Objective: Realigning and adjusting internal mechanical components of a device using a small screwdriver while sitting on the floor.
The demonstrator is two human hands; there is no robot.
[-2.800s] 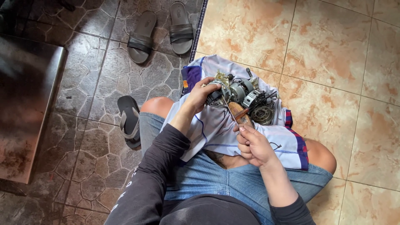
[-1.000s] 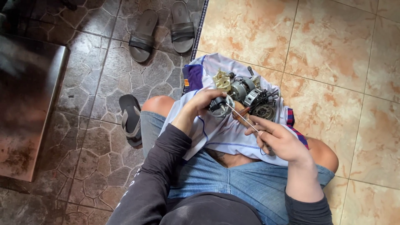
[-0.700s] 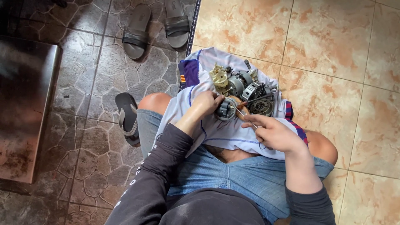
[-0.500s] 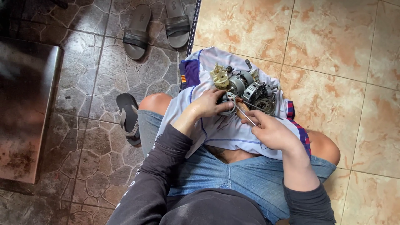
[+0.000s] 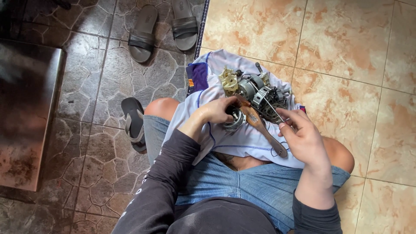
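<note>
Left hand [image 5: 216, 110] clasps round part [image 5: 234, 120]; right hand [image 5: 303, 138] seemingly pinches wire [image 5: 268, 102].

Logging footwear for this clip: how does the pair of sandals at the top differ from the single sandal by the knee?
The pair of sandals lies side by side, empty, apart from the person, both wholly in view. The single sandal lies alone against the bent left knee and is partly hidden by the leg. The pair points roughly up the picture; the single one is tilted slightly. All are dark strap sandals on the dark stone-patterned floor.
</note>
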